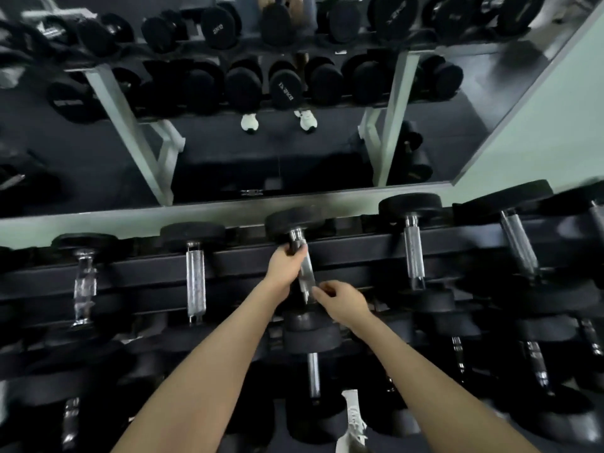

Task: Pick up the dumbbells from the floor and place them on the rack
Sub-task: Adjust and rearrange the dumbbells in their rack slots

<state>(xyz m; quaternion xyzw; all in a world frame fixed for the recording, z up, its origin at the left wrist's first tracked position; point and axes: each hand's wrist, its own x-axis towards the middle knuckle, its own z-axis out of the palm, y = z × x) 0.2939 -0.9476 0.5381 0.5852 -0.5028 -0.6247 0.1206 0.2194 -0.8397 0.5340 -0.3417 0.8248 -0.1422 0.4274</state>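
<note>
Head view looks steeply down over a tiered black metal dumbbell rack (248, 256) set against a wall mirror (228, 152). On the top tier, in the middle of the row, lies a dumbbell with round black rubber heads and a knurled chrome handle (307, 276), its far head up by the mirror's lower edge and its handle running back toward the person. The left hand (283, 266) is wrapped around the upper end of that handle, fingers curled closed over the metal just below the far head. The right hand (343, 302) sits at the handle's lower end with thumb and fingers loosely bent; it seems to touch the chrome there, though the blur leaves it unclear whether it truly grips. Neighbouring black-headed, chrome-handled dumbbells (195, 282) rest on either side along the same tier, and more fill the tiers below. A white shoe (354, 420) shows on the dark floor beneath the arms.
</note>
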